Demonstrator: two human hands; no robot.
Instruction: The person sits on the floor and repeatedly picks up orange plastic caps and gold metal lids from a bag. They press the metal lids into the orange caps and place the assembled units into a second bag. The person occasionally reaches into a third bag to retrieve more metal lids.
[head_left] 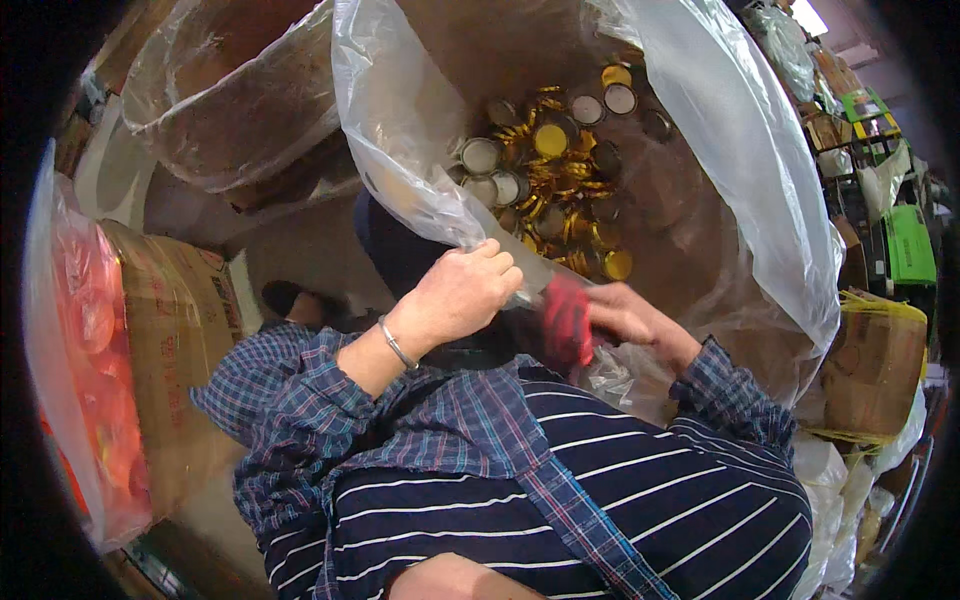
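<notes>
1. Gold and silver round metal lids (551,141): loose heap, at the bottom of the clear plastic liner (720,140), presumably there to contain them
2. Left hand (462,297): fingers closed, gripping the liner's near rim, seemingly to hold the mouth up
3. Right hand (625,312): partly curled, against a red-and-black cloth-like piece (567,322); whether it grips this firmly, I cannot tell from here

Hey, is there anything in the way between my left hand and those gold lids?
Yes, the near edge of the clear plastic bag. Your left hand is gripping that edge, and a strip of the plastic lies between your fingers and the gold lids. Nothing else visible blocks the way.
</notes>
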